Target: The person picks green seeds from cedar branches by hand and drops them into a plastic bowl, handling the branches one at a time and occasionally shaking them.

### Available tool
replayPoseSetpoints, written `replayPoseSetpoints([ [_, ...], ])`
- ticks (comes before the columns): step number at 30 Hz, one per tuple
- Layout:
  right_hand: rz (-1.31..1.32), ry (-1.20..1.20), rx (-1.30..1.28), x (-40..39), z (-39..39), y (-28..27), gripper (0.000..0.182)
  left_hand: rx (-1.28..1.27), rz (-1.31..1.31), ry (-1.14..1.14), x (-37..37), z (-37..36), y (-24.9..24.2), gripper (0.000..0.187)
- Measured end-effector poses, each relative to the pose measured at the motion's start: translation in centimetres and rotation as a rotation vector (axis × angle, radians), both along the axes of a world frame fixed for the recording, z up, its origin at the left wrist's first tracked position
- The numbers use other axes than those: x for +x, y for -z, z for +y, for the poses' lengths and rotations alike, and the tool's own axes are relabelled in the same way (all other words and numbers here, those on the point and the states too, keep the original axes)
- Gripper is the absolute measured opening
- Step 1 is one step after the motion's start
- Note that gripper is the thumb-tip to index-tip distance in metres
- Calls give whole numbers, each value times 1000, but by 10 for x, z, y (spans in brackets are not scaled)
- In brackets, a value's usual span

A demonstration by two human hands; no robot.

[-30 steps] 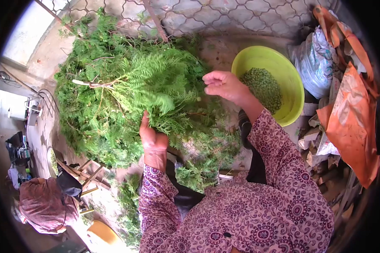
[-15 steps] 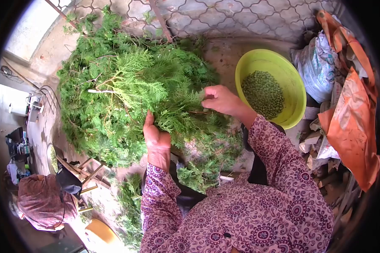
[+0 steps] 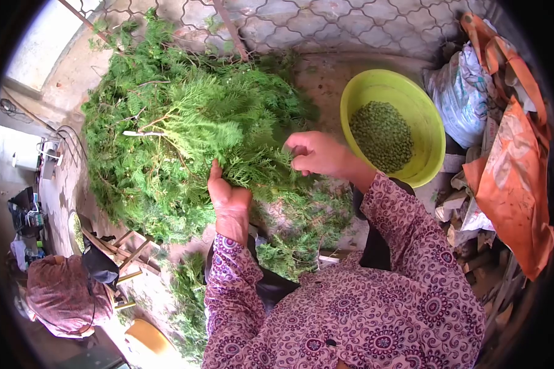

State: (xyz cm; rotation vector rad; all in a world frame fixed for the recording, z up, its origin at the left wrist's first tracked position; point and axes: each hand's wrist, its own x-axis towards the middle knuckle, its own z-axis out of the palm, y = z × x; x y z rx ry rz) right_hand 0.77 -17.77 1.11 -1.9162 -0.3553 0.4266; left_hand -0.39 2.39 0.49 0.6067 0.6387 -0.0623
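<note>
A leafy green conifer branch (image 3: 212, 132) with a pale cut stem lies over a large heap of similar branches (image 3: 123, 166). My left hand (image 3: 229, 200) is under its near side, thumb up against the foliage and the other fingers hidden by the leaves, holding it. My right hand (image 3: 317, 152) is at the branch's right-hand tips with thumb and fingers curled together. Whatever is pinched there is too small to make out. Right of that hand stands a yellow-green basin (image 3: 434, 135) holding many small round green pieces (image 3: 381, 136).
Loose sprigs (image 3: 305, 227) lie on the ground before me. At the right are a white sack (image 3: 458, 92), an orange bag (image 3: 514, 190) and stacked wood pieces (image 3: 483, 270). Another person (image 3: 68, 295) is at lower left near a yellow tub (image 3: 148, 337). Wire mesh (image 3: 338, 27) runs along the back.
My right hand has moved slightly left, closer to my left hand, and its fingers have curled more. The branch's foliage has shifted and blurred. My left hand stays almost in place.
</note>
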Motion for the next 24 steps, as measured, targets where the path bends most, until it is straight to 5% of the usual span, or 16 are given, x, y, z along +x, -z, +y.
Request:
replayPoseSetpoints([
  [1, 212, -57, 189, 0, -1, -3, 33, 0, -1, 3, 2, 3, 7, 38],
  [6, 312, -127, 227, 1, -11, -7, 37, 25, -79, 40, 10, 27, 59, 36],
  [12, 347, 21, 236, 2, -13, 4, 35, 70, -72, 59, -6, -3, 4, 42],
  [24, 258, 117, 315, 8, -8, 11, 32, 104, -4, 54, -11, -2, 4, 44],
])
